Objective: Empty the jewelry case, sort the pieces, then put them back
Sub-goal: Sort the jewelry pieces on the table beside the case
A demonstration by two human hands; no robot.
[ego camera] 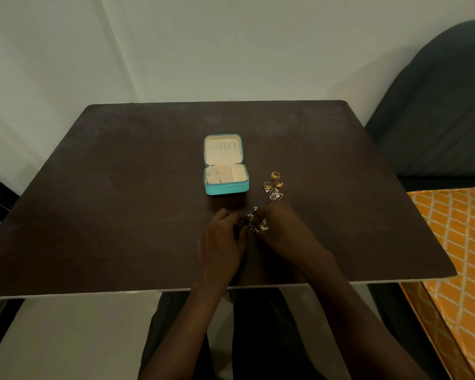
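A small teal jewelry case (226, 187) lies open in the middle of the dark table (121, 187), its cream compartments bare. To its right sit three gold rings (275, 176) and a few triangular sparkly earrings (275, 194). Closer to me, my left hand (222, 239) and my right hand (284, 229) meet over a cluster of silver and gold pieces (255, 222). Fingers of both hands curl round and pinch these pieces. What lies under my palms is hidden.
The table's near edge (148, 292) runs just behind my wrists. A dark chair back (436, 105) stands at the right, with orange patterned fabric (455, 242) below it. A pale wall is behind the table.
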